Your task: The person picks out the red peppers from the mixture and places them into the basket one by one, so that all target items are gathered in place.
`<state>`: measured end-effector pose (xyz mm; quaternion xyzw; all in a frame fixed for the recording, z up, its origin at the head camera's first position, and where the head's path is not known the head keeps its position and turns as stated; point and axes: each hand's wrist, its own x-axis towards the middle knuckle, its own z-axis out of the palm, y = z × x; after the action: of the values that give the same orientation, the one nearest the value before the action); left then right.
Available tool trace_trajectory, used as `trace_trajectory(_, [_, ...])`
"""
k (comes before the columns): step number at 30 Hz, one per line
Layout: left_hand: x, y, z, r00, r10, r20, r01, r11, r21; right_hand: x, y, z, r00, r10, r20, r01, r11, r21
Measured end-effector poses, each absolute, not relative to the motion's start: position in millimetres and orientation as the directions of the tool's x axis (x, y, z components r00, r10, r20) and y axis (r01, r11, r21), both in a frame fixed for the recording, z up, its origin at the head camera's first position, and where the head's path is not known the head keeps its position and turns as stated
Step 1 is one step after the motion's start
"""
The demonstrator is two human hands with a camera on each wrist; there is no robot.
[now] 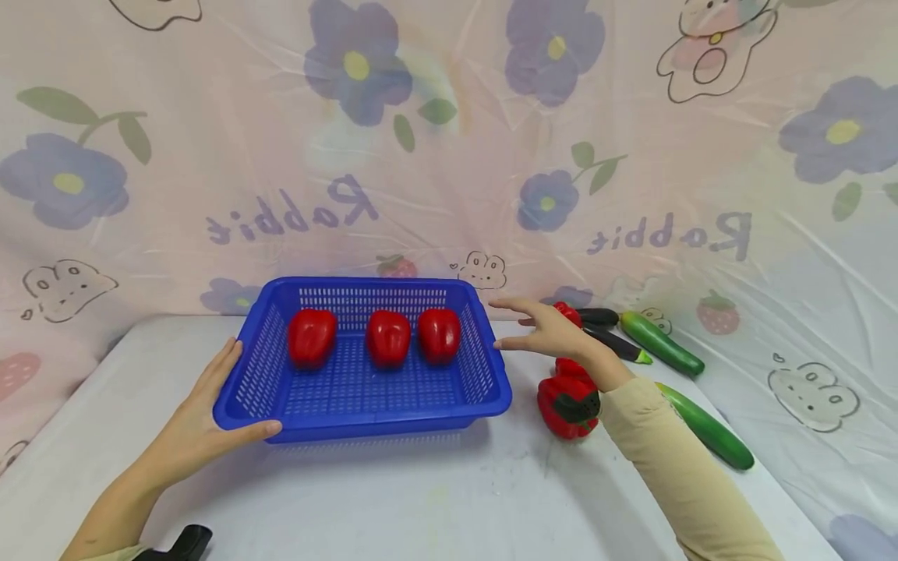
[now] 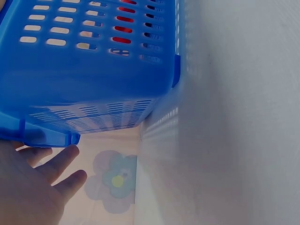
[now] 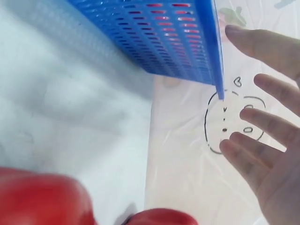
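Observation:
A blue plastic basket [image 1: 393,425] stands on the white table, with three red bell peppers [image 1: 312,339] inside in a loose row. My left hand [image 1: 189,432] is at its left end, thumb along the front corner and fingers by the left rim; the left wrist view shows the fingers [image 2: 58,164] straight and spread near the rim. At the right end, my right hand [image 1: 550,331] has spread fingers and holds nothing. In the right wrist view its fingertips [image 3: 233,32] appear slightly apart from the basket's rim [image 3: 219,75].
Right of the basket, a red bell pepper [image 1: 550,401] lies below my right wrist, and another [image 1: 567,313] sits farther back. Dark eggplants [image 1: 617,343] and green cucumbers or zucchini [image 1: 662,343] lie at the right. A patterned curtain [image 1: 449,156] hangs behind the table.

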<state>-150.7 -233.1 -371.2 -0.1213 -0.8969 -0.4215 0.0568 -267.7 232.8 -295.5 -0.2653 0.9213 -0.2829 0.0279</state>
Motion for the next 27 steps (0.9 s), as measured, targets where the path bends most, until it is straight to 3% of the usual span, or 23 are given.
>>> trace_trajectory(8, [-151, -236, -373, -0.958, 0.181, 0.223, 0.287, 0.599, 0.747, -259, 253, -307, -0.881, -0.461, 0.104, -0.447, 0.741, -0.501])
trace_trajectory(17, [-150, -234, -373, -0.961, 0.177, 0.211, 0.276, 0.601, 0.751, -250, 272, -319, -0.95, -0.296, 0.105, -0.309, 0.827, -0.47])
trace_trajectory(27, [-151, -234, -371, -0.966, 0.17, 0.195, 0.259, 0.619, 0.742, -246, 289, -334, -0.967, -0.207, 0.15, -0.253, 0.862, -0.438])
